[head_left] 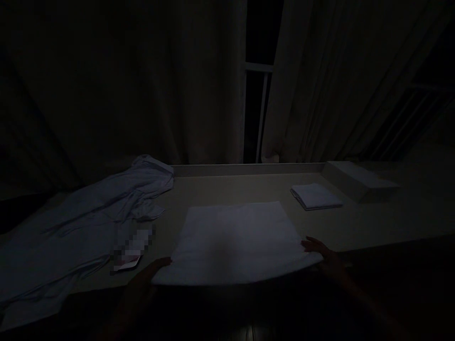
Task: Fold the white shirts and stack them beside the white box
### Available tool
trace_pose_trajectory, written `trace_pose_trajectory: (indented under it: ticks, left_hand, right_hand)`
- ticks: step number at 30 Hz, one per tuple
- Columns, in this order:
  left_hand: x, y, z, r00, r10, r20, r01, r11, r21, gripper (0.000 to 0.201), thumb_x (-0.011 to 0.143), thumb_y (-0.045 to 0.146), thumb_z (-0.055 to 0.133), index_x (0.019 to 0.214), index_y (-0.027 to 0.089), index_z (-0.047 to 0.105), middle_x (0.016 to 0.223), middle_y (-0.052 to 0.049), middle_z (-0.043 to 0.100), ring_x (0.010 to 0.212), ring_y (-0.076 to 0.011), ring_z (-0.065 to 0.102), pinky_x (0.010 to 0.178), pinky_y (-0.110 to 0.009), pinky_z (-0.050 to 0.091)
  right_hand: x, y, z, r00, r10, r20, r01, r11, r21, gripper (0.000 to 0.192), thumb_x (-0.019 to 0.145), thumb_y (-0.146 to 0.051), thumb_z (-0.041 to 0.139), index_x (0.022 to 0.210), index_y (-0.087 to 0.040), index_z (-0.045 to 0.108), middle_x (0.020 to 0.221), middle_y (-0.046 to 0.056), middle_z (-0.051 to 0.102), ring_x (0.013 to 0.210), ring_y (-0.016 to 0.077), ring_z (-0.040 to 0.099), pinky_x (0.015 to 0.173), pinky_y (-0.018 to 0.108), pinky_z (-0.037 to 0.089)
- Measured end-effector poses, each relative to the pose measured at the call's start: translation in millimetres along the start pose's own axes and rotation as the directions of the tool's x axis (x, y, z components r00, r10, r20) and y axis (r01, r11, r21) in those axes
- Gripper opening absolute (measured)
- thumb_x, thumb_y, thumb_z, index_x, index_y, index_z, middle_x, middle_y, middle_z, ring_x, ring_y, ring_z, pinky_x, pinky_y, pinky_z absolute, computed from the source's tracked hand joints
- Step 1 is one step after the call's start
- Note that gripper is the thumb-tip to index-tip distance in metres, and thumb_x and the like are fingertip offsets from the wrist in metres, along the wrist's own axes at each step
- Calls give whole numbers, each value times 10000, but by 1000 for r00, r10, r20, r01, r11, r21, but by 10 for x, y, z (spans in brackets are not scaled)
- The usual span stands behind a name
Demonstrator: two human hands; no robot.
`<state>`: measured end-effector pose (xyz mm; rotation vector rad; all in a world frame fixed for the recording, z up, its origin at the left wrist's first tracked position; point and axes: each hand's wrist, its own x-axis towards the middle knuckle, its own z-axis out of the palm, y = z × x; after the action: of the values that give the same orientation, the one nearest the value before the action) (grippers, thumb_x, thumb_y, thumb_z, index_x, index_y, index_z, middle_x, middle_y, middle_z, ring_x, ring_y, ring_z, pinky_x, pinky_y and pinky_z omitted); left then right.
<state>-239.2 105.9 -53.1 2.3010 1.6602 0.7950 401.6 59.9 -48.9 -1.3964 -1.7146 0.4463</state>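
Hands (151, 269) (324, 253) hold the white cloth (236, 237) between them.

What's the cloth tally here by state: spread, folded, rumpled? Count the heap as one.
Spread cloth, between left hand and right hand: 1
Folded cloth: 1
Rumpled heap, pieces within it too dark to separate: 1
Total: 3

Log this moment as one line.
left hand: at left edge of white cloth | right hand: at right edge | white cloth: mostly on table | folded cloth: beyond right hand
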Motion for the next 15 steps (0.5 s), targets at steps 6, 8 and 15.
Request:
trace_pose_trajectory:
  ticks: [6,8,15]
  left_hand:
    - [436,427,-461,991,-26,-133,33,998,50,501,782,286,464,1280,274,516,1322,-50,609,1140,-244,622,903,-358,524]
    - [645,624,-674,977,-48,-208,62,996,58,468,765,306,483,1230,263,518,1264,-54,616,1090,-245,629,861,-353,522]
    - [1742,1113,-1444,901,-187,-391,234,969,76,530,802,387,506,1297,199,521,1238,-39,595,989,-218,622,848,-369,503]
  right_hand:
    - [412,-534,-424,983,142,-113,-131,986,100,384,736,-567,669,875,-218,744,1032,110,749,1047,326,671,949,458,513]
    - [587,-641,-573,966,177,-189,-160,982,103,321,718,-503,710,846,-210,738,874,80,758,895,295,705,824,400,560]
    - [1581,-965,-938,921,228,-317,-194,972,135,190,639,-323,760,743,-171,712,728,38,706,702,217,660,621,299,531]
